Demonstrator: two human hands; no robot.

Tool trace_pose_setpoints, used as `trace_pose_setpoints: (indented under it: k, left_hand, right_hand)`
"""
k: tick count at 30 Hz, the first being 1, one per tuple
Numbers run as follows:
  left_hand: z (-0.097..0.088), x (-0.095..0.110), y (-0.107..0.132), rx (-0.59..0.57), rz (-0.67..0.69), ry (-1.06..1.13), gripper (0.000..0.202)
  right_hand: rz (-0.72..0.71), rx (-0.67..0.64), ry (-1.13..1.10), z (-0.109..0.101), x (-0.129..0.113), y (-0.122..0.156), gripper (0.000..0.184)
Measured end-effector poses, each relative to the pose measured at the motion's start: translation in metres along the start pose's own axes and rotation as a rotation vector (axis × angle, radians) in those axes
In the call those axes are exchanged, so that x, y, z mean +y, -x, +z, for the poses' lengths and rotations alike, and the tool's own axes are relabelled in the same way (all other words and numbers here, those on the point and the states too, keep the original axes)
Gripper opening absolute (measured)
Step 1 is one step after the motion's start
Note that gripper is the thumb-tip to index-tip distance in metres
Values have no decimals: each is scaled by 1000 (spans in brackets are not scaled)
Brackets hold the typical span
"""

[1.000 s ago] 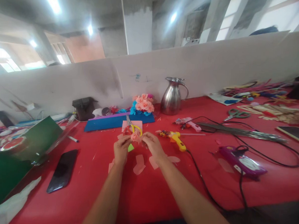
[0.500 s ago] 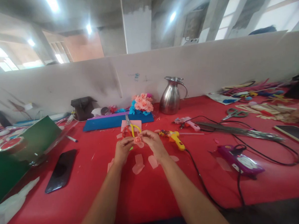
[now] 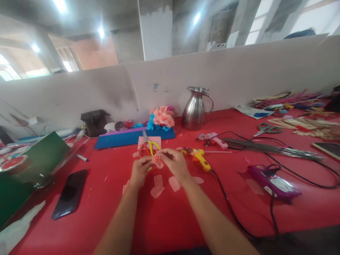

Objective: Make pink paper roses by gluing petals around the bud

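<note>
Between my two hands, above the red table (image 3: 166, 220), is a small pink paper flower (image 3: 157, 160). My left hand (image 3: 140, 170) pinches it from the left, fingers closed near its base. From the right, the fingertips of my right hand (image 3: 174, 163) close on its petals. Loose pink paper petals (image 3: 157, 186) lie on the table below my hands. Just beyond them, pliers (image 3: 150, 142) with red and yellow handles rest over a pink paper stack (image 3: 141, 141). A yellow glue gun (image 3: 201, 159) lies to the right of my right hand.
A steel jug (image 3: 194, 109) stands at the back beside a bunch of pink flowers (image 3: 163, 118). Right are a purple power strip (image 3: 272, 183), cables, scissors (image 3: 267, 129) and a bundle of wires (image 3: 272, 148). Left are a phone (image 3: 69, 194) and a green board (image 3: 46, 156). Another person's hand (image 3: 339, 130) shows at far right.
Almost nothing differs. Both hands keep hold of the paper flower, and the right fingers have shifted very slightly.
</note>
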State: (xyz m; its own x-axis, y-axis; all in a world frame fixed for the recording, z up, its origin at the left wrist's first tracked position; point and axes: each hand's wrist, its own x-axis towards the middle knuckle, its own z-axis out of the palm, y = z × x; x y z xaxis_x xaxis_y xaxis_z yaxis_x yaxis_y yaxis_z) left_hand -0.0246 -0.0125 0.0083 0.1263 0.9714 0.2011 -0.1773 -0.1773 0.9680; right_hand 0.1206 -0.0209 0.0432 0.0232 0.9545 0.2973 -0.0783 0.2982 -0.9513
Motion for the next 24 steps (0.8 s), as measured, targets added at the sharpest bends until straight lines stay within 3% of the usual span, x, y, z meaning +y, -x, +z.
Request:
trace_pose_setpoints:
  k: [12, 24]
  left_hand:
    - [-3, -2, -2, 64, 14, -26, 17]
    - [-5, -5, -3, 101, 64, -95, 23]
  right_hand:
    - [38, 121, 46, 1, 3, 0, 19]
    - [129, 61, -94, 3, 1, 0, 20]
